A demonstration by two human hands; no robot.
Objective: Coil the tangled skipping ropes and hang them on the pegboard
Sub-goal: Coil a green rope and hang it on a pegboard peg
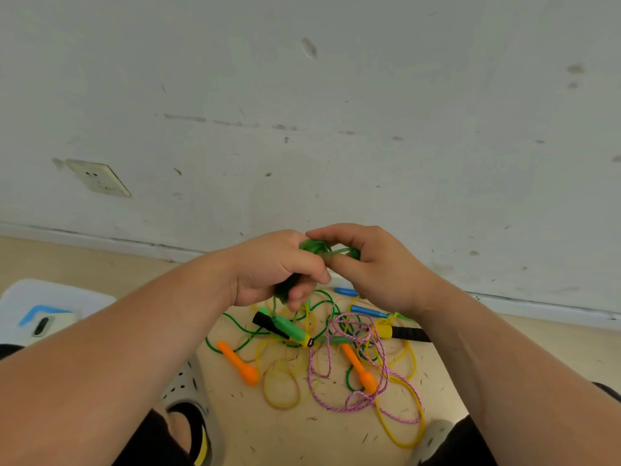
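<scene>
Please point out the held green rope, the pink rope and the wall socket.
green rope (312, 247): head view, on its raised, bunched part.
pink rope (386, 364): head view, on a strand on the floor.
wall socket (97, 178): head view, on its faceplate.
</scene>
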